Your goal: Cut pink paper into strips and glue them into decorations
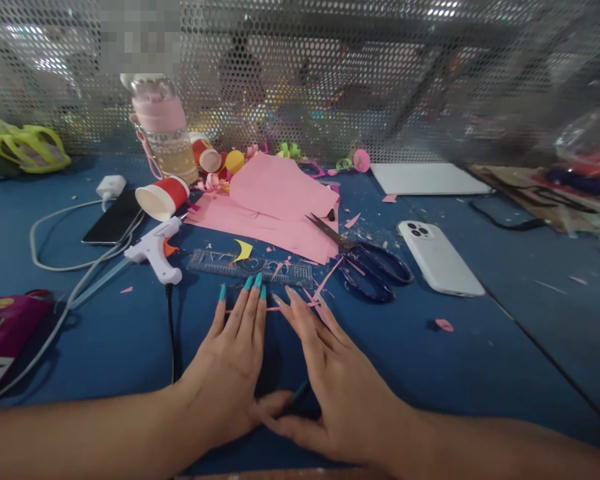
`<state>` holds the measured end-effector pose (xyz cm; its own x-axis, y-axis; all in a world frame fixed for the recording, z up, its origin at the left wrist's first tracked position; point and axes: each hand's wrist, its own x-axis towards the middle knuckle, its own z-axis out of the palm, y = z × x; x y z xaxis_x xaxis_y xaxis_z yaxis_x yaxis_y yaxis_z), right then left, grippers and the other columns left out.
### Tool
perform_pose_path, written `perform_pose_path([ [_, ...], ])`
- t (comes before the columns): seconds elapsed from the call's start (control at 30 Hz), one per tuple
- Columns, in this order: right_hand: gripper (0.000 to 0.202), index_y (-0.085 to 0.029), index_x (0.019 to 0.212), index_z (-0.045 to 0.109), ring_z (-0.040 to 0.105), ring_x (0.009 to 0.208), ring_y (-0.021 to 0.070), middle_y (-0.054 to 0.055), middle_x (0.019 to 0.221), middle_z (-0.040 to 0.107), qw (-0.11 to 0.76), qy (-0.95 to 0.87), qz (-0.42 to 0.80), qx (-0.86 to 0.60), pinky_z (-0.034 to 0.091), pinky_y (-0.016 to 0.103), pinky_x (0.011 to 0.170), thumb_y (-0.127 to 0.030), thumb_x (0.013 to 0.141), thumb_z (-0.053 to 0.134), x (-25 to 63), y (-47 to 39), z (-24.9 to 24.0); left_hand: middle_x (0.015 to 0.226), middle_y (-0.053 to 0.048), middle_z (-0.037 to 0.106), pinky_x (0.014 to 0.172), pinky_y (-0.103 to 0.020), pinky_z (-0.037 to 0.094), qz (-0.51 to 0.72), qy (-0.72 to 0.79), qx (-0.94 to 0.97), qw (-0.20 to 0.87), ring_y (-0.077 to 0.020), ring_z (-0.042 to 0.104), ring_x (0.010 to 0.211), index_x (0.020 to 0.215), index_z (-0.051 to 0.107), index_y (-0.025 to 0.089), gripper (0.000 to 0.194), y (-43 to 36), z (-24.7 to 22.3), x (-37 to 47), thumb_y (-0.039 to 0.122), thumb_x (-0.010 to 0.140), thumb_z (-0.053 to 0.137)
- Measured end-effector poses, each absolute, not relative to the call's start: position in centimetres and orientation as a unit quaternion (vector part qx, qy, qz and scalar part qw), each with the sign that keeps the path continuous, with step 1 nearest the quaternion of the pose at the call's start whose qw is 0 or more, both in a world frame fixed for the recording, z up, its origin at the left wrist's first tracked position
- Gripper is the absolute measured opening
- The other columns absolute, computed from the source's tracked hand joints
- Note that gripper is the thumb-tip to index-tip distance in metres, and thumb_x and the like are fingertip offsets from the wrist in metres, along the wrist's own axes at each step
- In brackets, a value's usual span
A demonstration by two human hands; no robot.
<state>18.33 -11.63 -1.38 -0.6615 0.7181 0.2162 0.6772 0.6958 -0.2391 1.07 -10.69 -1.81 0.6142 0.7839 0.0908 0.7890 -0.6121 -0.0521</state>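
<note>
My left hand (233, 360) and my right hand (333, 380) lie flat, palms down, side by side on the blue table (430, 373), thumbs touching near the front edge. Their fingers are straight and slightly spread, and neither hand holds anything. A thin pink paper strip (275, 309) lies under the fingertips of both hands. Just beyond the fingertips is a clear plastic ruler (253, 268) with a small yellow paper scrap (243, 250) on it. Pink paper sheets (275, 203) lie farther back. Dark-handled scissors (367, 260) rest to the right of them.
A white glue gun (155, 250) with cords lies at the left, near a red paper cup (161, 198), a black phone (114, 219) and a pink-banded bottle (165, 127). A white phone (440, 258) lies at right. Perforated metal screen (360, 73) closes the back. Paper scraps litter the table.
</note>
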Motion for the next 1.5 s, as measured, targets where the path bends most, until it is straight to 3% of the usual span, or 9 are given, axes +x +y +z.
perform_pose_path([
  [0.23, 0.102, 0.012, 0.134, 0.001, 0.018, 0.132, 0.0358, 0.036, 0.137, 0.026, 0.14, -0.906, 0.098, -0.386, 0.028, 0.059, 0.099, -0.056, 0.075, 0.048, 18.3, -11.7, -1.6, 0.135, -0.028, 0.036, 0.098, -0.055, 0.029, 0.015, -0.434, -0.901, 0.014, -0.0393, 0.031, 0.126, 0.127, 0.042, -0.003, 0.089, -10.3, -0.9, 1.2, 0.065, 0.07, 0.04],
  [0.7, 0.089, 0.003, 0.137, -0.012, 0.013, 0.135, 0.0297, 0.029, 0.144, 0.015, 0.203, -0.893, 0.125, -0.383, 0.017, 0.057, 0.104, -0.044, 0.083, 0.042, 18.8, -10.5, -1.6, 0.139, -0.029, 0.027, 0.099, -0.056, 0.025, 0.02, -0.433, -0.901, -0.031, -0.0395, 0.024, 0.13, 0.132, 0.031, -0.006, 0.099, -9.3, -0.6, 1.0, 0.071, 0.069, 0.034],
  [0.9, 0.09, -0.001, 0.137, -0.015, 0.019, 0.133, 0.0311, 0.03, 0.143, 0.017, 0.188, -0.897, 0.155, -0.369, 0.026, 0.055, 0.102, -0.047, 0.084, 0.041, 19.0, -10.4, -1.9, 0.137, -0.028, 0.031, 0.099, -0.056, 0.025, 0.002, -0.431, -0.902, -0.031, -0.0394, 0.026, 0.129, 0.13, 0.037, -0.003, 0.096, -9.5, -0.6, 0.8, 0.071, 0.069, 0.035],
  [1.13, 0.083, 0.004, 0.137, -0.013, 0.031, 0.129, 0.03, 0.032, 0.135, 0.034, 0.203, -0.899, 0.138, -0.362, 0.033, 0.054, 0.098, -0.045, 0.087, 0.033, 18.8, -10.6, -1.7, 0.136, -0.028, 0.036, 0.098, -0.053, 0.028, -0.018, -0.42, -0.907, -0.017, -0.0384, 0.03, 0.127, 0.129, 0.039, -0.003, 0.086, -10.2, -0.9, 0.6, 0.064, 0.076, 0.035],
  [1.5, 0.089, 0.009, 0.136, -0.008, 0.033, 0.127, 0.033, 0.035, 0.133, 0.034, 0.191, -0.912, 0.074, -0.355, 0.035, 0.055, 0.097, -0.044, 0.083, 0.042, 18.6, -11.2, -1.6, 0.136, -0.028, 0.032, 0.096, -0.056, 0.031, 0.033, -0.411, -0.911, 0.005, -0.0407, 0.031, 0.126, 0.129, 0.038, -0.004, 0.076, -10.9, -0.4, 0.9, 0.05, 0.076, 0.043],
])
